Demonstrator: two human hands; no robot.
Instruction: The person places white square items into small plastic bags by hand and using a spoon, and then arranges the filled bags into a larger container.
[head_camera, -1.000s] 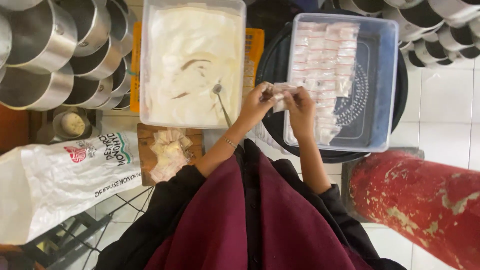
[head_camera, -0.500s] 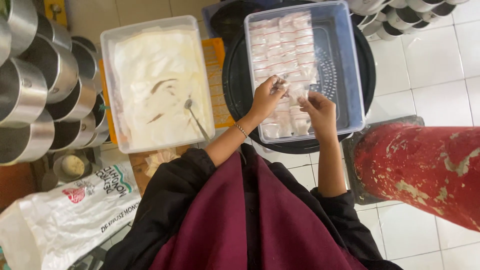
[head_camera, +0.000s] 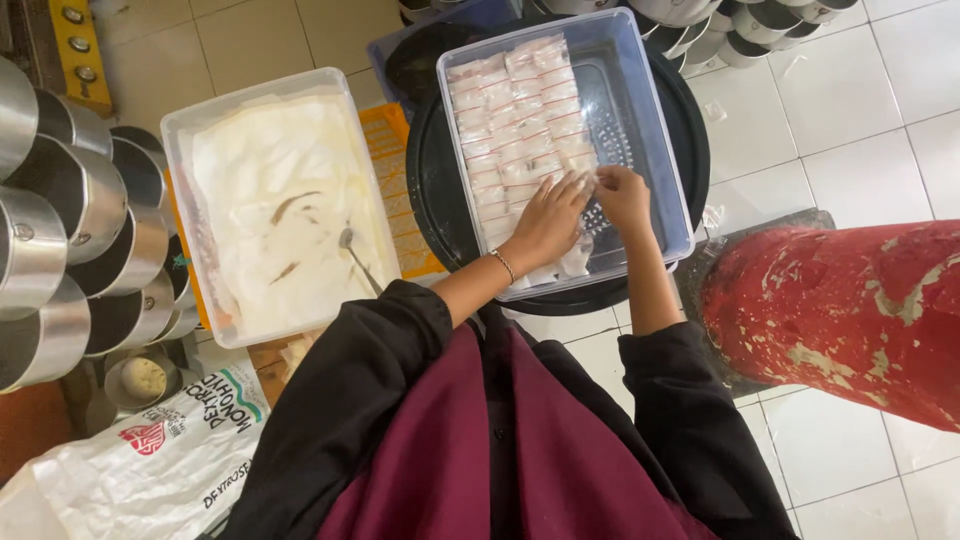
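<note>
Both hands reach into the clear plastic bin (head_camera: 668, 150) that sits on a round black tray (head_camera: 690, 150): the left hand (head_camera: 550, 220) lies flat on the rows of small white packets (head_camera: 515, 120), fingers spread and gripping nothing that shows, while the right hand (head_camera: 625, 195) curls its fingertips at the edge of the rows beside it — whether it pinches a packet cannot be told, since the fingers hide the spot. The packets fill the bin's left half; those nearest the person are partly covered by the left wrist. To the left, a second bin of white paste (head_camera: 270, 200) holds a spoon (head_camera: 355, 255), its handle half sunk — and the steel pots (head_camera: 70, 250) and the red drum (head_camera: 850, 310) are cut off by the frame.
</note>
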